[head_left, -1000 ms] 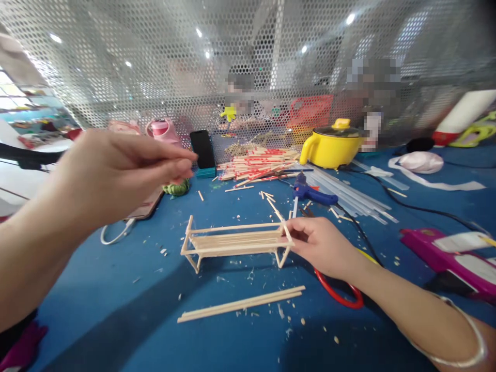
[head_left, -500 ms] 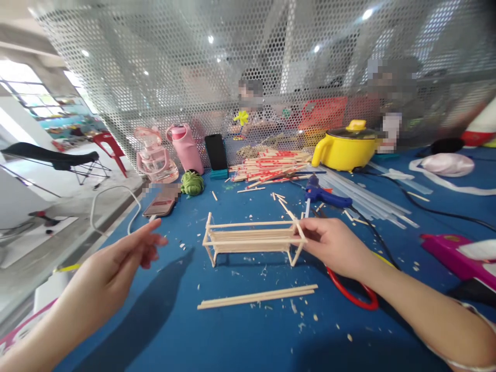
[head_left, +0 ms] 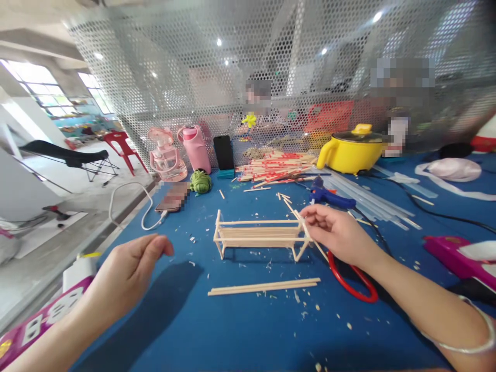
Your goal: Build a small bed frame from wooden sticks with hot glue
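Observation:
A small rack-like frame of glued wooden sticks stands upright on the blue table, its slatted bottom between two end pieces. My right hand is at the frame's right end, thumb and curled fingers closed on the upper corner; the exact contact is partly hidden. My left hand hovers left of the frame, apart from it, fingers curled in and thumb pressed against them, with nothing seen in them. Two loose wooden sticks lie side by side in front of the frame. Red-handled scissors lie partly under my right wrist.
Behind the frame are a blue glue gun, clear glue sticks, a pile of red-marked sticks and a yellow pot. Green yarn, a charging phone and pink bottles stand left. A perforated metal screen rises behind.
My left hand's fingers have curled shut from a loose, pointing pose. My right hand's fingers have shifted up along the frame's right end. The view has swung slightly left.

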The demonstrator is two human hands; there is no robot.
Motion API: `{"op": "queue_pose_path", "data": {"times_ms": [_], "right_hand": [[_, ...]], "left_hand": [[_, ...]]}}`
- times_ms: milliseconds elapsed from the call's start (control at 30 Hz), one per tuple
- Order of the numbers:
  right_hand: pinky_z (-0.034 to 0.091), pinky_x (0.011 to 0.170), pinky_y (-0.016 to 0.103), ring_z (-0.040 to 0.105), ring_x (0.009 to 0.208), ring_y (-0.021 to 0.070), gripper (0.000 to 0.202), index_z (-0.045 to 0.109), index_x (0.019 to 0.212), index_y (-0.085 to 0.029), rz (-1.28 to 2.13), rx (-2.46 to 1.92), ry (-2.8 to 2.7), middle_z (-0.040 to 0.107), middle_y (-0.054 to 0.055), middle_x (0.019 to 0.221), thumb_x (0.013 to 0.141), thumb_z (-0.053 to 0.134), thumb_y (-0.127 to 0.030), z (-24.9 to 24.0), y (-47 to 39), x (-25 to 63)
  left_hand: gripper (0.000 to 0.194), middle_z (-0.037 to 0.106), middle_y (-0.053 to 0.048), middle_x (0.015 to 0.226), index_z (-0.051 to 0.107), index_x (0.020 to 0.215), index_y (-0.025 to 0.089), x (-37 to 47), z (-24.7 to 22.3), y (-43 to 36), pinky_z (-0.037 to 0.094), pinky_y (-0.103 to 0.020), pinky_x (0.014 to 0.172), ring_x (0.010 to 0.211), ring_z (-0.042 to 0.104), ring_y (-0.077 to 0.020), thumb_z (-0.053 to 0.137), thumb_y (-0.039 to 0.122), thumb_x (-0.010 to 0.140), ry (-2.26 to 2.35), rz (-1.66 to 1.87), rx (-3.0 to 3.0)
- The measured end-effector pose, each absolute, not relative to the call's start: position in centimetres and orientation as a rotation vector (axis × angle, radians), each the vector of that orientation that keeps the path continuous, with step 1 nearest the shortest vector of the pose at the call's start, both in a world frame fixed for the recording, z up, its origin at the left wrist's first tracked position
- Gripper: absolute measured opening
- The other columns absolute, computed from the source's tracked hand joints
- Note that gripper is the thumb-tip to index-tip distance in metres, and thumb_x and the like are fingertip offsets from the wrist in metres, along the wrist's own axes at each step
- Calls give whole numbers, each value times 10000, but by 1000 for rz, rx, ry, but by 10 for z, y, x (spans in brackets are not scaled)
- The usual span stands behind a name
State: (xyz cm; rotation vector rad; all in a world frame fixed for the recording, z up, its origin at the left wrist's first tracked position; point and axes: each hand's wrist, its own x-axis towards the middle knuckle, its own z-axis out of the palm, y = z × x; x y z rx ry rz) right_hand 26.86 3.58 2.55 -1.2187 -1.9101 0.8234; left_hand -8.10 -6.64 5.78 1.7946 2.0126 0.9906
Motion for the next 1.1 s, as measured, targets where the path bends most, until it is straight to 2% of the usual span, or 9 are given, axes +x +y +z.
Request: {"op": "queue_pose_path", "data": {"times_ms": [100, 167, 267, 367, 500, 633, 767, 933, 1100], "right_hand": [[468, 592, 248, 586, 654, 138, 208, 562, 923, -172, 926, -1193, -1905, 626, 19, 753, 721, 516, -159, 26, 37, 268], [478, 635, 261, 599, 701, 148, 238, 558, 925, -165, 1022, -1129, -1907, 640, 30, 791, 693, 517, -135, 27, 35, 267], [483, 721, 290, 600, 787, 167, 242, 568, 932, -157, 1071, -1067, -1924, 645, 46, 853, 690, 574, -163, 30, 33, 265], [482, 739, 294, 583, 794, 162, 219, 583, 912, -158, 1091, -1039, -1920, 635, 40, 854, 702, 627, -200, 28, 33, 264], [478, 644, 250, 573, 721, 138, 170, 606, 842, -163, 1119, -1092, -1839, 629, 23, 799, 714, 653, -266, 24, 36, 263], [471, 590, 236, 569, 645, 126, 191, 634, 772, -161, 1122, -1173, -1763, 634, 9, 724, 689, 680, -327, 25, 35, 260], [482, 603, 249, 583, 639, 138, 236, 655, 768, -161, 1099, -1205, -1750, 648, 12, 709, 674, 696, -373, 28, 33, 258], [500, 685, 285, 617, 726, 181, 298, 677, 835, -167, 1063, -1244, -1722, 683, 46, 791, 645, 728, -392, 30, 34, 255], [504, 708, 298, 627, 759, 199, 310, 656, 845, -176, 1123, -1210, -1712, 685, 67, 822, 653, 717, -411, 28, 35, 258]], "left_hand": [[564, 560, -78, 1216, 309, 1381, 245, -73, 60, -49, 436, -303, 815, 959, 553, -199, 434, 259, 831, 1882, 1029, 1883], [697, 438, -112, 1351, 204, 1426, 217, -68, 59, -31, 428, -321, 864, 1093, 498, -212, 470, 221, 782, 1738, 954, 1874], [609, 578, -109, 1190, 486, 1282, 191, -64, 54, -4, 469, -340, 794, 1041, 546, -268, 610, 278, 692, 1559, 699, 1724], [496, 672, -90, 987, 622, 1136, 197, -62, 45, 11, 489, -309, 669, 862, 611, -253, 688, 329, 663, 1343, 573, 1588], [382, 684, -72, 960, 664, 1058, 214, -59, 37, 9, 458, -252, 569, 729, 601, -187, 687, 352, 703, 1306, 749, 1520], [372, 687, -72, 939, 643, 1099, 227, -56, 33, 5, 493, -301, 700, 782, 611, -180, 668, 327, 741, 1194, 798, 1435], [370, 692, -86, 958, 658, 1056, 199, -49, 28, 5, 504, -353, 759, 785, 630, -195, 674, 368, 728, 1211, 877, 1360], [308, 708, -51, 820, 708, 909, 162, -35, 24, 5, 500, -282, 698, 720, 623, -170, 708, 379, 690, 1296, 1057, 1414], [381, 712, -59, 840, 673, 967, 152, -35, 19, 5, 515, -299, 693, 717, 642, -176, 722, 384, 669, 1264, 1090, 1377]]}}
